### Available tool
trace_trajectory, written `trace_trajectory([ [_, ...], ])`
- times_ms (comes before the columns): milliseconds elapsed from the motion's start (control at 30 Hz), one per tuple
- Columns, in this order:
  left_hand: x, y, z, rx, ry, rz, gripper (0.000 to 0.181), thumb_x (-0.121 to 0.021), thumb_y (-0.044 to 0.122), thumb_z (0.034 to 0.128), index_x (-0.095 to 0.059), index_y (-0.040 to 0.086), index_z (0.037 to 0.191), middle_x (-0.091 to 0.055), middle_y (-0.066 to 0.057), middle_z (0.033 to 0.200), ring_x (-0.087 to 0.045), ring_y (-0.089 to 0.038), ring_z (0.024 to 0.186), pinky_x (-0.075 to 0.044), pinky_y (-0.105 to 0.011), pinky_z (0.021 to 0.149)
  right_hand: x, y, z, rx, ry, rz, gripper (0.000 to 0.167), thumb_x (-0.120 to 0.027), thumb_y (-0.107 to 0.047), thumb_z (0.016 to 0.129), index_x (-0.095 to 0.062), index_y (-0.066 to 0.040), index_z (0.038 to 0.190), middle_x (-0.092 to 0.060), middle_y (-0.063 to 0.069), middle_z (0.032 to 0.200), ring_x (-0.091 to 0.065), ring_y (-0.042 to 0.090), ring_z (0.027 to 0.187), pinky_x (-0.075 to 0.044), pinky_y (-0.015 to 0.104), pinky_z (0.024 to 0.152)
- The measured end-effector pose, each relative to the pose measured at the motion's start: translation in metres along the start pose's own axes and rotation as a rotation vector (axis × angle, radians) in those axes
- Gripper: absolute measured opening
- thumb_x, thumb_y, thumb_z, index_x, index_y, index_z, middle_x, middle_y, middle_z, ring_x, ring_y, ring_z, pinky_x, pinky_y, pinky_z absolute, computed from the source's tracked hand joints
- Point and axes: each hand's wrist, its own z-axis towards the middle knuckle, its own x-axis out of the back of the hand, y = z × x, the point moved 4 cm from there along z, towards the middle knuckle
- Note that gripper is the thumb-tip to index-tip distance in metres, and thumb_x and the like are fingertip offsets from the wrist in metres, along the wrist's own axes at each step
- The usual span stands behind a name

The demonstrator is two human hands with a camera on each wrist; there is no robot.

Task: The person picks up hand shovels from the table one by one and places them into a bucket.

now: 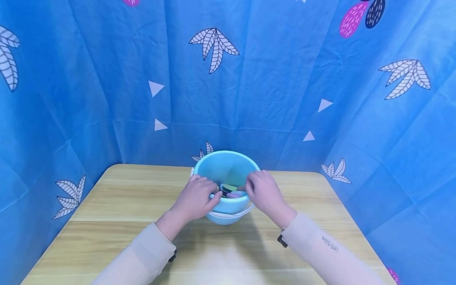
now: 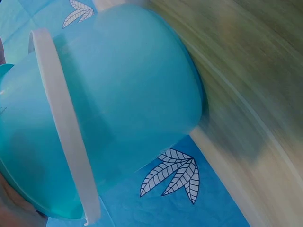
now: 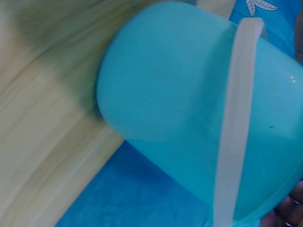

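Observation:
A light-blue bucket [image 1: 224, 206] stands on the wooden table, its white handle [image 1: 233, 215] hanging down across the front. My left hand [image 1: 195, 198] grips the left side of the rim, with the fingers curled over the edge. On the opposite side, my right hand [image 1: 264, 194] holds the rim too, its fingertips partly hidden inside. Several small items [image 1: 231, 190], green, dark and purple, lie in the bucket; their kind is hard to make out. Both wrist views show mostly the bucket wall [image 2: 132, 80] and the handle [image 3: 236, 113], with only parts of the fingers [image 3: 291, 205] at the edge.
The wooden table [image 1: 124, 206] spreads out on both sides of the bucket and in front of it. A blue patterned curtain [image 1: 228, 99] hangs behind the table and along its left and right sides.

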Motion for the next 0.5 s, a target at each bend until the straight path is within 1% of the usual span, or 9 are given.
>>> trace_trajectory([
  [100,-0.001,0.0,-0.001,-0.009,0.008,0.001,0.026,-0.051,0.037,0.0967,-0.061,0.022,0.077,-0.055,0.012,0.072,-0.052,-0.011,0.079,-0.039,-0.04,0.087,-0.003,0.002,-0.005,0.031,0.055,0.015,0.015,-0.056,-0.008,0.092,-0.061,-0.012,0.079,-0.054,-0.005,0.071,-0.044,0.016,0.071,-0.04,0.032,0.071],
  [200,-0.002,-0.001,-0.002,-0.016,0.015,-0.003,0.026,-0.051,0.037,0.097,-0.062,0.022,0.079,-0.056,0.011,0.074,-0.053,-0.012,0.08,-0.039,-0.041,0.089,-0.005,0.004,-0.01,0.06,0.096,0.027,0.014,-0.056,-0.01,0.093,-0.063,-0.012,0.081,-0.057,-0.004,0.073,-0.045,0.016,0.073,-0.041,0.033,0.071],
  [333,-0.002,-0.002,-0.003,-0.024,0.021,-0.018,0.026,-0.051,0.037,0.0979,-0.064,0.02,0.081,-0.059,0.01,0.077,-0.054,-0.013,0.082,-0.039,-0.042,0.091,-0.007,0.005,-0.015,0.102,0.138,0.035,0.015,-0.056,-0.015,0.095,-0.066,-0.011,0.084,-0.062,-0.002,0.077,-0.049,0.018,0.076,-0.042,0.035,0.072],
  [500,-0.002,-0.003,-0.004,-0.042,0.03,-0.033,0.026,-0.052,0.038,0.0981,-0.065,0.02,0.084,-0.06,0.009,0.08,-0.055,-0.013,0.085,-0.038,-0.043,0.093,-0.01,0.005,-0.022,0.161,0.169,0.046,0.015,-0.057,-0.021,0.095,-0.068,-0.014,0.088,-0.065,-0.003,0.081,-0.053,0.018,0.08,-0.045,0.037,0.074],
])
